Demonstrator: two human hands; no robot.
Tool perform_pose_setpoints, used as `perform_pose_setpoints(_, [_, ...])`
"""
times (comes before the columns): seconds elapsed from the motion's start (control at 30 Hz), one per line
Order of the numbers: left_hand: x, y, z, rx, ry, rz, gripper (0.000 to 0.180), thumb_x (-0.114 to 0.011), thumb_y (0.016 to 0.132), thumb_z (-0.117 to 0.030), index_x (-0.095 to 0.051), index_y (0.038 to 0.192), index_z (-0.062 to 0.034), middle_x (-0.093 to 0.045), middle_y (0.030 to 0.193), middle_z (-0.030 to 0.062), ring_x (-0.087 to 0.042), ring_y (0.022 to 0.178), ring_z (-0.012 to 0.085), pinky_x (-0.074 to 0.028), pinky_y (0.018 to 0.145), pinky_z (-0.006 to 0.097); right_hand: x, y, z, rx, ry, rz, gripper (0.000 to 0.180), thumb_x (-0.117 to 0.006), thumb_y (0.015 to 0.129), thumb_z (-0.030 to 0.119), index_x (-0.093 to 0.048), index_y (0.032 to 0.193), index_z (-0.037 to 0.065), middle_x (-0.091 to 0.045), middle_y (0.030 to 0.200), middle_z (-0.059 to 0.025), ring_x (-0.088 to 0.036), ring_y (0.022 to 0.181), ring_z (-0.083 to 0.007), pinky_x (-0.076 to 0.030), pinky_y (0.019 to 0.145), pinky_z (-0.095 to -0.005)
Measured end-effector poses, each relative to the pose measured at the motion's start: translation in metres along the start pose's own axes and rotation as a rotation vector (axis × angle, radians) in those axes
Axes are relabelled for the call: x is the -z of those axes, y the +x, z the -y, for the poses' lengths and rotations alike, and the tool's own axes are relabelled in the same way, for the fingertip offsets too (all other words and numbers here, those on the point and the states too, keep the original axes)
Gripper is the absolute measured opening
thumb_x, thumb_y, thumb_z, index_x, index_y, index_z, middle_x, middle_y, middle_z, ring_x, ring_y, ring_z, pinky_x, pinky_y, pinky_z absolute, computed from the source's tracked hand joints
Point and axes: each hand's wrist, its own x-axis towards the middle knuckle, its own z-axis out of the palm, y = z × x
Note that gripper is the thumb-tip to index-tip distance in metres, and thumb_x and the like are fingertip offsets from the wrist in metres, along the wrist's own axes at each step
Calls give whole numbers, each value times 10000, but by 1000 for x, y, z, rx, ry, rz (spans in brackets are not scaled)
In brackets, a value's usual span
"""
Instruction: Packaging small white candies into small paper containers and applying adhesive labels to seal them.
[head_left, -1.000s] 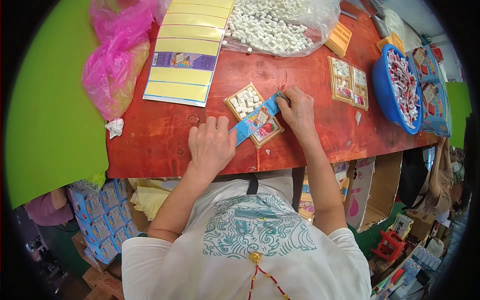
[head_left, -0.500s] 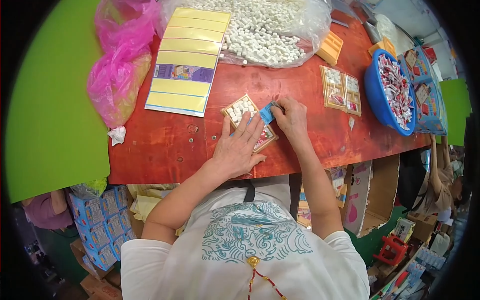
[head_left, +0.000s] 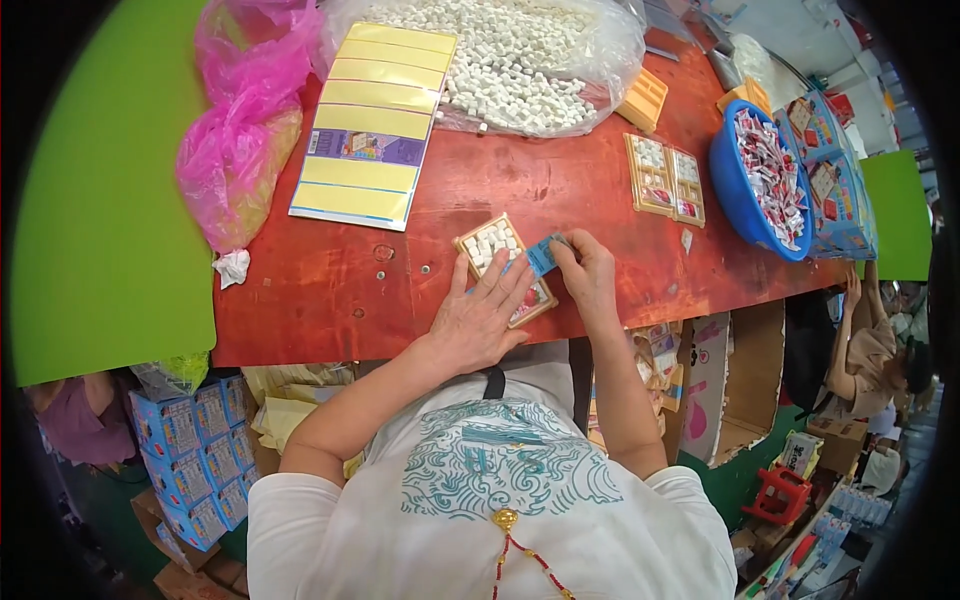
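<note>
A small tan tray [head_left: 503, 222] lies tilted on the red table near its front edge, with white cubes [head_left: 490, 240] in its far part and a red-and-white packet [head_left: 533, 300] in its near part. Over the tray my left hand [head_left: 473, 318] rests flat, fingers stretched across a blue printed strip like a label. The free right end of this blue strip [head_left: 541, 258] is pinched between the thumb and fingers of my right hand [head_left: 590, 275]. My left fingers hide the strip's other end and the tray's middle.
Behind the tray, a clear bag [head_left: 530, 70] spills many white cubes beside a yellow-backed label sheet [head_left: 375, 120]. A pink bag [head_left: 240, 150] sits at left. On the right are two filled trays [head_left: 668, 175], a blue basin [head_left: 730, 185] of packets and blue boxes [head_left: 840, 205].
The tray and both hands have shifted slightly toward me and to the right. My right fingers have come down closer over the blue strip's end. The whole view has turned a little.
</note>
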Motion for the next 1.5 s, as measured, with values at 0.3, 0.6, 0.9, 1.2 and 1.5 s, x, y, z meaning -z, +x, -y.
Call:
perform_pose_setpoints(0.3, [3, 1, -11, -63, -263, -57, 663, -613, 853, -363, -420, 1390, -25, -325, 1485, 185, -267, 1399, 343, -173, 1080, 631, 25, -55, -2, -64, 53, -73, 109, -624, 852, 90, -631, 882, -15, -624, 729, -128, -595, 609, -211, -473, 576, -341])
perform_pose_setpoints(0.6, [-2, 26, 18, 214, 0, 19, 615, -565, 885, -313, -393, 1414, -52, -318, 1491, 189, -236, 1409, 383, -137, 1071, 677, 33, -74, 12, 138, -374, -224, 177, -626, 860, 72, -616, 1011, -21, -580, 858, -146, -604, 711, -203, -482, 642, -322])
perform_pose_setpoints(0.9, [-5, 16, 15, 253, -8, 25, 595, -545, 899, -326, -400, 1410, -56, -284, 1519, 166, -186, 1431, 369, -97, 1078, 678, 41, -129, -4, -229, -117, -35, 281, -619, 897, 130, -522, 1111, -25, -627, 771, -59, -572, 630, -112, -469, 580, -259])
perform_pose_setpoints(1.2, [-4, -6, -5, 264, -89, 12, 605, -555, 889, -332, -406, 1396, -39, -287, 1510, 184, -164, 1434, 377, -58, 1076, 671, 7, -139, 4, -405, 800, -134, 327, -590, 882, 49, -444, 1172, 14, -598, 1068, -95, -608, 884, -113, -502, 739, -235])
perform_pose_setpoints(1.5, [25, -9, -25, 554, -1643, -318, 515, -500, 942, -113, -341, 1409, 36, -503, 1346, 162, -579, 1134, 217, -476, 927, 295, 11, -131, 17, -283, 1080, -124, 438, -606, 849, 4, -436, 1252, -18, -595, 1183, -129, -614, 1049, -168, -502, 918, -313])
